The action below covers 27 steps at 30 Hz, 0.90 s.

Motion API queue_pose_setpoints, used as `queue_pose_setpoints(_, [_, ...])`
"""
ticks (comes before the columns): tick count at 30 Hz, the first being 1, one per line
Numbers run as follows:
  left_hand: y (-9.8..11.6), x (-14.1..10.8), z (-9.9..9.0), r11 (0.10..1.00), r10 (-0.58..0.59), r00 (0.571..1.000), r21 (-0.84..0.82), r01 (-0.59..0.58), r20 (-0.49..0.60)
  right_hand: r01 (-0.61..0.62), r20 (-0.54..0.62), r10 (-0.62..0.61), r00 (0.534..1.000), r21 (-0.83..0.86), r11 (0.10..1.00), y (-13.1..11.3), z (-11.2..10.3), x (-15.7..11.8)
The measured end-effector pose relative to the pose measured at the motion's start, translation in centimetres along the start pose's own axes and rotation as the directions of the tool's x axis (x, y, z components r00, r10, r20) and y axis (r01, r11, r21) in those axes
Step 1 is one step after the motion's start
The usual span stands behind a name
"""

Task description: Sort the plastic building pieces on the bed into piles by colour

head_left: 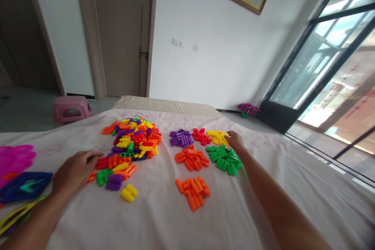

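My left hand (76, 168) rests at the left edge of a mixed pile of plastic tube-shaped blocks (137, 136). Its fingers are loosely bent and apart, the tips beside red blocks (103, 163), and I see nothing held in them. Farther right, my right hand (235, 139) reaches to the small heap of yellow blocks (216, 137), fingertips closed together on a yellow block at its right side. Below that wrist lies a green heap (224, 159). Purple (181, 138), red (201, 136) and two orange heaps (191, 158) are grouped to the left of it.
A pale cloth (146, 218) covers the table. Pink, blue and yellow flat plastic shapes (26, 185) lie at the left edge, by my left forearm. Loose yellow blocks (129, 193) sit in front of the mixed pile. Beyond the table stands a pink stool (72, 109).
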<state>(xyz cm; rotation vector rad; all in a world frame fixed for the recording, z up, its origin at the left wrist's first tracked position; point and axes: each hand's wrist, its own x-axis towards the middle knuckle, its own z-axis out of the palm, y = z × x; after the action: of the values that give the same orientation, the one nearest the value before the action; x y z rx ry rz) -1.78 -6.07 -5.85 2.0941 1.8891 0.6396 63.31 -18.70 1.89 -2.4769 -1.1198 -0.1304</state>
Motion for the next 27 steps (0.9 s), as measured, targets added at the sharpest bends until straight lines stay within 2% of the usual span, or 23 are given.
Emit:
queue_pose_setpoints(3, [1.2,-0.7,-0.7,1.0,0.0,1.0,-0.012,-0.001,-0.025,0.171,-0.055,-0.165,0.985,0.159,0.972,-4.5,-0.3,-2.3])
queue_pose_setpoints(6, [1.6,-0.9,-0.8,1.0,0.0,0.999,-0.014,-0.001,-0.052,0.385,-0.018,-0.4,0.917,0.309,0.87,-10.8,-0.5,-7.1])
queue_pose_setpoints(8, [1.6,-1.0,-0.7,1.0,0.004,0.998,-0.01,-0.004,-0.069,0.494,0.067,-0.56,0.826,0.394,0.775,-15.1,-0.7,-11.4])
queue_pose_setpoints(10, [1.6,-1.1,-0.6,1.0,-0.001,0.997,-0.005,0.0,-0.081,0.58,0.15,-0.691,0.708,0.434,0.689,-19.1,-0.9,-15.9])
queue_pose_setpoints(12, [1.7,-1.2,-0.7,1.0,-0.005,0.996,-0.002,0.005,-0.088,0.606,0.274,-0.749,0.604,0.452,0.654,-22.4,-1.0,-20.0])
queue_pose_setpoints(14, [1.8,-1.3,-0.8,1.0,-0.001,0.996,-0.004,0.0,-0.088,0.632,0.335,-0.785,0.521,0.468,0.618,-24.8,-0.9,-23.5])
queue_pose_setpoints(18, [1.9,-1.4,-0.9,1.0,0.004,0.997,-0.017,-0.006,-0.073,0.714,0.446,-0.78,0.439,0.354,0.604,-27.4,0.0,-28.0])
queue_pose_setpoints(23, [1.4,-1.0,-0.7,1.0,0.01,0.999,-0.019,-0.011,-0.035,0.826,0.49,-0.801,0.344,0.248,0.506,-28.1,0.8,-30.1])
queue_pose_setpoints(25, [1.1,-0.9,-0.6,1.0,0.011,1.0,-0.018,-0.011,-0.019,0.821,0.467,-0.821,0.329,0.289,0.493,-27.5,0.6,-30.0])
queue_pose_setpoints(27, [0.9,-0.7,-0.4,1.0,0.01,1.0,-0.017,-0.01,-0.01,0.782,0.407,-0.846,0.346,0.373,0.499,-26.3,0.2,-28.9])
